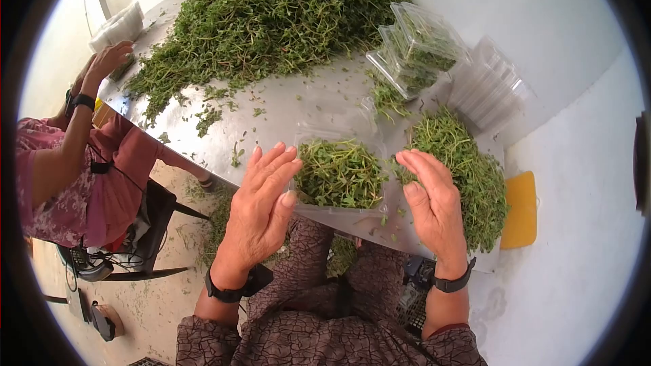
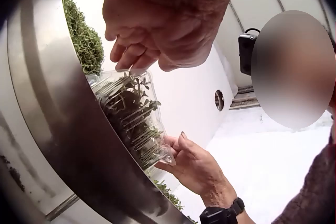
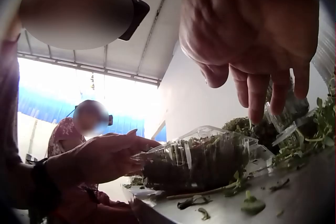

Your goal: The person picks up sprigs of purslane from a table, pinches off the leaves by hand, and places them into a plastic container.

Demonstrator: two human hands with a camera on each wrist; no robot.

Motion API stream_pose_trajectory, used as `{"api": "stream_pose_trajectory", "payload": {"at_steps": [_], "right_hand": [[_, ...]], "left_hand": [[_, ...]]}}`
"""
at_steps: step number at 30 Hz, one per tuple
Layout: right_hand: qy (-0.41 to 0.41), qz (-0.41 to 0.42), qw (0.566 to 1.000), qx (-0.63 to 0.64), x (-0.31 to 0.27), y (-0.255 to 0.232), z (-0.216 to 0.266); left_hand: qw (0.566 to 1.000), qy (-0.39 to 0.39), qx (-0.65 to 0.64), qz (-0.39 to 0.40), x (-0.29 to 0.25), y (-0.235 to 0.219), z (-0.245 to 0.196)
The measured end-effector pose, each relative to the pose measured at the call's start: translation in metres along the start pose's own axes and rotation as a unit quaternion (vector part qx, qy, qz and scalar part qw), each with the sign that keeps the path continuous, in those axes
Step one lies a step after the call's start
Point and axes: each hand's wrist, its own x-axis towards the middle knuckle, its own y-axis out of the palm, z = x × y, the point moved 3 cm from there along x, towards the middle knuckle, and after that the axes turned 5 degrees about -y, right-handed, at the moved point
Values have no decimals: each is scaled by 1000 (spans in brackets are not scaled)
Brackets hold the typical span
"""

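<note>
Steel tabletop (image 1: 285, 105), shiny and rounded at the edge, carries one large heap of green herbs (image 1: 271, 20) and one smaller pile (image 1: 468, 169). One clear plastic clamshell (image 1: 339, 176) full of leafy sprigs sits at the near edge; left hand (image 1: 261, 203) touches its side with straight fingers, right hand (image 1: 434, 200) open just beside it.

Clear plastic clamshell container (image 1: 339, 183), lid open, packed full of green leafy herb sprigs (image 1: 337, 171); lying flat between left hand (image 1: 261, 207) and right hand (image 1: 434, 203), touched by left fingertips.
</note>
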Motion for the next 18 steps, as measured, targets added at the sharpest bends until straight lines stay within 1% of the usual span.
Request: {"api": "stream_pose_trajectory", "payload": {"at_steps": [3,6,8,10,11,13,14,15,16,17,18], "right_hand": [[18,-1,999,27,-7,6,-3],[34,2,999,42,-10,12,-3],[42,3,998,51,-10,14,-2],[6,1,1000,5,-8,13,3],[7,3,1000,7,-7,12,5],[-40,17,998,-50,-6,11,12],[-41,20,998,-46,-6,12,14],[-50,29,996,-71,-6,13,16],[-58,38,993,-97,-6,14,18],[-58,40,993,-94,-5,14,20],[-64,40,991,-111,-4,14,22]], "left_hand": [[1000,3,3,10,-5,3,1],[1000,-17,-6,10,-7,4,3],[1000,2,-13,10,-7,4,1],[1000,-4,-17,2,-7,4,1],[1000,-10,-23,-5,-8,4,1],[1000,-10,-24,-7,-9,3,2],[1000,-7,-26,-10,-10,2,2],[1000,-10,-23,-10,-11,2,3],[1000,6,-23,-13,-12,3,4],[999,21,-23,-15,-14,3,4],[999,19,-22,-15,-14,2,4]]}}
